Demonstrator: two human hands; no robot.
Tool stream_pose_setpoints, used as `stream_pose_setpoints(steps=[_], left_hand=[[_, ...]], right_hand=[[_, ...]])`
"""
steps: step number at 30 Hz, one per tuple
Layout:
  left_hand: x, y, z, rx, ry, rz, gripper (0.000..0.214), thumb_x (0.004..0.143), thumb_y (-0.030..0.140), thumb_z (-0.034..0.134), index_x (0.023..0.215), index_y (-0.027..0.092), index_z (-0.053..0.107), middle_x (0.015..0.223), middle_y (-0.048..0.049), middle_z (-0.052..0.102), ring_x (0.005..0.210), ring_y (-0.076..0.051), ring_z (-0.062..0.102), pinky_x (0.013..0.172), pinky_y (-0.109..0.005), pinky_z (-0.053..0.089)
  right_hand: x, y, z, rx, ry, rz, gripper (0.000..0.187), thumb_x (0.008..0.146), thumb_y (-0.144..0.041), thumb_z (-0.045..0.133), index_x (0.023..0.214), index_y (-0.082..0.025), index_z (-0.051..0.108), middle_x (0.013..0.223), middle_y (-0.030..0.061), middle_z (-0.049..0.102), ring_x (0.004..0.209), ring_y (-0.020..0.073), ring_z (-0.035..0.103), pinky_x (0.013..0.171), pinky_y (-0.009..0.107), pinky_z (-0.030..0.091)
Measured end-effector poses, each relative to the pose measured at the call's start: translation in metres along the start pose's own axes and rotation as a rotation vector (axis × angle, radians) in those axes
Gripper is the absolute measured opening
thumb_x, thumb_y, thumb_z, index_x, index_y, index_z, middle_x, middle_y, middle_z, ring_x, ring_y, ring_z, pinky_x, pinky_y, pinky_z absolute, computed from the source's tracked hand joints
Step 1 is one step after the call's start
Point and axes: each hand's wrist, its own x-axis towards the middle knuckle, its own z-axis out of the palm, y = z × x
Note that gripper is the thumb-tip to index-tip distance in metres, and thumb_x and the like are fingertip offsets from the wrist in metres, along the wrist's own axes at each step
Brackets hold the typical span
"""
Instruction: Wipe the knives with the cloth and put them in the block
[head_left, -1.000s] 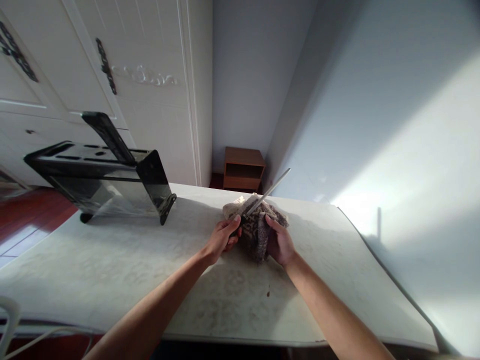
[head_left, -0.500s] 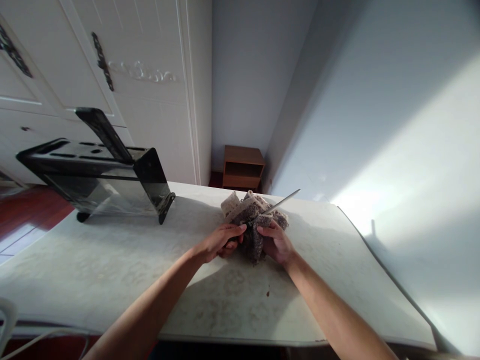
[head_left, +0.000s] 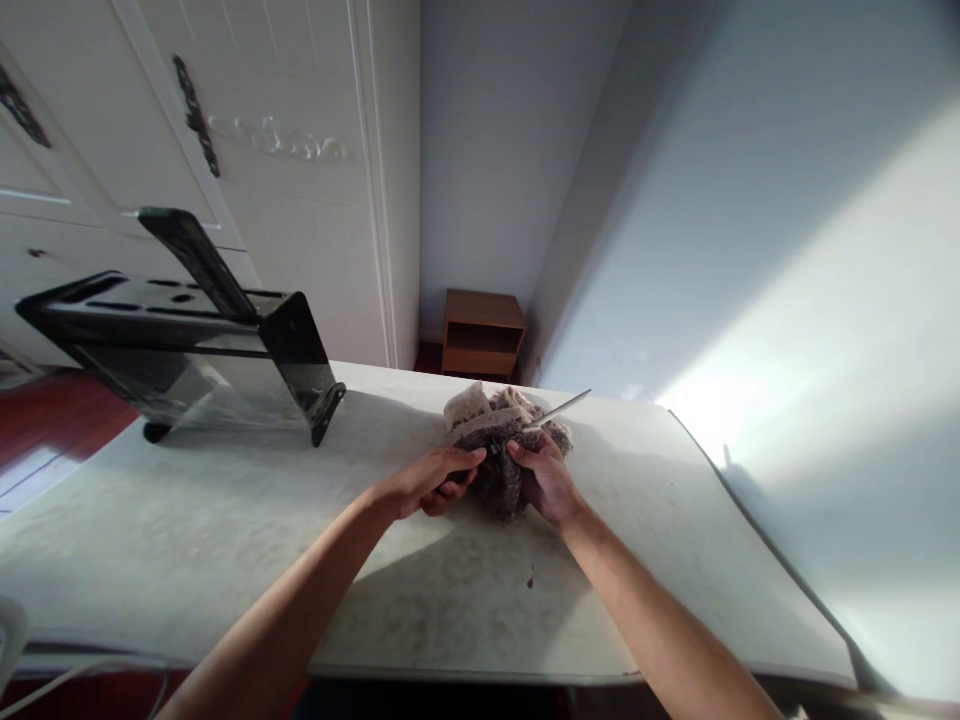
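Centrally, toward the far edge of the tabletop [head_left: 225,540]: one knife [head_left: 559,408], its slim bright blade pointing to the far right and slightly upward, with only the tip half clear of the wrapping. The left hand [head_left: 431,483] is clenched around the knife's dark handle, thumb laid along the top. One speckled brown-and-cream cloth [head_left: 487,422] is bunched around the lower blade and rests on the tabletop. The right hand [head_left: 546,480] grasps this cloth from the right, fingers folded into it, just beside the left hand. Both forearms reach in from the near edge. At the far left corner of the tabletop, well apart from the hands, stands one black knife block [head_left: 187,340] with a glossy slanted face, a single black handle [head_left: 196,262] rising tilted from its top slots. One small dark speck [head_left: 530,580] lies on the tabletop near the right forearm. Beyond the far edge are white panelled doors [head_left: 285,200] and one small wooden cabinet [head_left: 482,335] in the room's corner.
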Motion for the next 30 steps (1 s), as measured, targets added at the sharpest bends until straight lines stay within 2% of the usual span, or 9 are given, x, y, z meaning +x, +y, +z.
stream_pose_setpoints(steps=[8,12,17,20,22,24,27,30], left_hand=[[-0.003,0.0,-0.007,0.009,-0.003,0.017,0.05,0.07,0.065,0.064,0.067,0.019,0.047,0.046,0.0098,0.025,0.039,-0.003,0.013,0.04,-0.019,0.003],[-0.001,-0.001,-0.008,0.067,0.07,0.084,0.048,0.072,0.063,0.064,0.067,0.018,0.048,0.046,0.0097,0.026,0.039,-0.003,0.013,0.04,-0.02,0.004],[0.002,-0.003,-0.003,0.337,0.296,0.298,0.046,0.076,0.06,0.06,0.063,0.017,0.054,0.046,0.0074,0.03,0.039,-0.005,0.02,0.04,-0.021,0.012],[0.003,-0.003,-0.003,0.624,0.482,0.471,0.041,0.079,0.055,0.06,0.065,0.017,0.062,0.052,0.0029,0.047,0.048,-0.009,0.041,0.047,-0.021,0.027],[0.004,-0.005,-0.004,0.803,0.616,0.562,0.031,0.08,0.048,0.062,0.073,0.019,0.069,0.065,0.0002,0.06,0.062,-0.014,0.055,0.057,-0.023,0.037],[0.006,-0.008,-0.007,0.938,0.749,0.61,0.022,0.08,0.041,0.064,0.086,0.022,0.072,0.079,-0.0015,0.068,0.075,-0.018,0.061,0.066,-0.026,0.041],[0.007,-0.01,-0.01,1.037,0.907,0.654,0.02,0.081,0.034,0.065,0.097,0.024,0.072,0.092,-0.003,0.07,0.081,-0.02,0.064,0.069,-0.028,0.044],[0.007,-0.012,-0.011,1.047,1.01,0.748,0.02,0.081,0.031,0.066,0.099,0.025,0.072,0.095,-0.0026,0.07,0.085,-0.02,0.065,0.07,-0.027,0.045]], right_hand=[[0.009,-0.016,-0.014,0.037,0.115,-0.054,0.036,0.056,-0.02,0.084,0.087,-0.022,0.067,0.084,0.0011,0.075,0.08,0.0227,0.07,0.078,0.038,0.057],[0.015,-0.028,-0.027,0.031,0.226,-0.098,0.034,0.054,-0.019,0.085,0.083,-0.021,0.068,0.078,0.0002,0.075,0.072,0.0201,0.069,0.078,0.038,0.058],[0.02,-0.043,-0.047,0.039,0.368,-0.163,0.028,0.055,-0.017,0.083,0.078,-0.02,0.068,0.074,0.0002,0.075,0.067,0.0191,0.068,0.074,0.038,0.059],[0.022,-0.05,-0.057,0.069,0.427,-0.195,0.028,0.056,-0.016,0.082,0.081,-0.02,0.069,0.075,0.0012,0.075,0.069,0.0198,0.068,0.073,0.039,0.06],[0.023,-0.052,-0.062,0.077,0.453,-0.222,0.031,0.055,-0.016,0.082,0.083,-0.018,0.069,0.076,0.0019,0.075,0.07,0.02,0.069,0.074,0.04,0.059],[0.025,-0.052,-0.066,0.072,0.478,-0.242,0.031,0.055,-0.015,0.082,0.084,-0.017,0.068,0.076,0.0025,0.075,0.071,0.0202,0.069,0.076,0.04,0.059],[0.026,-0.051,-0.069,0.058,0.532,-0.249,0.028,0.057,-0.015,0.08,0.082,-0.016,0.068,0.074,0.0021,0.074,0.073,0.0201,0.069,0.077,0.04,0.059],[0.026,-0.051,-0.068,0.059,0.575,-0.253,0.026,0.057,-0.013,0.078,0.081,-0.017,0.069,0.075,0.002,0.074,0.073,0.02,0.069,0.076,0.039,0.058]])
